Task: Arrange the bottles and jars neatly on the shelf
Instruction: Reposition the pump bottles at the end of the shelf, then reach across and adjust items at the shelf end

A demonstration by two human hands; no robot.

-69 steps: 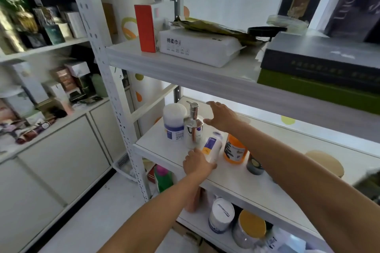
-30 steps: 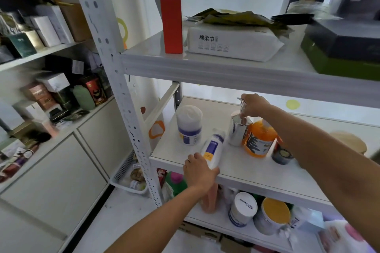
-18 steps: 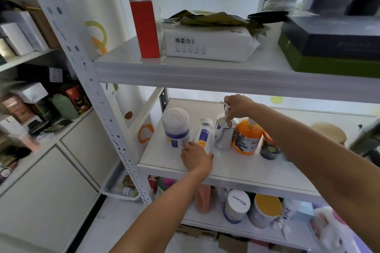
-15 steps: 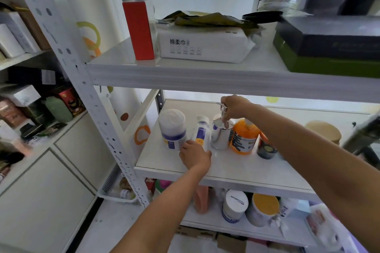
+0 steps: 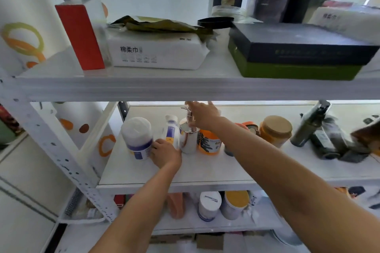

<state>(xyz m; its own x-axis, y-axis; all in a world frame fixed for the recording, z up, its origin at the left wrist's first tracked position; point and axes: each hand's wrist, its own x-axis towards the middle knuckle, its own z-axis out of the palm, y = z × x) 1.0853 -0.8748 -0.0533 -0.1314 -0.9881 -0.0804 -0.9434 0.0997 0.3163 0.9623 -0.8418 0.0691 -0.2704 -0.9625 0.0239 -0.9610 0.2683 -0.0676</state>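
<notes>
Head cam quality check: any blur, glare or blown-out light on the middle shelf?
Head view: backlight washes out the rear of the middle shelf; the chrome pump bottle carries bright reflections; the dark bottles at far right are smeared by blur; the right hand is soft at the fingertips.

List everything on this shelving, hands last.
red box: 1, red, upper shelf left
tissue pack: 1, white, beside red box
wrapper: 1, olive, on tissue pack
flat boxes: 2, dark on green, upper right
white jar: 1, blue band, middle shelf left
white tube: 1, blue label, right of white jar
pump bottle: 1, silver, right of white tube
orange bottle: 1, orange, right of pump bottle
tan-lidded jar: 1, amber, further right
dark bottle: 1, blackish, far right
lower jars: 2, white and yellow lids, lower shelf
left hand: at white tube's base
right hand: fingers spread beside pump head
</notes>
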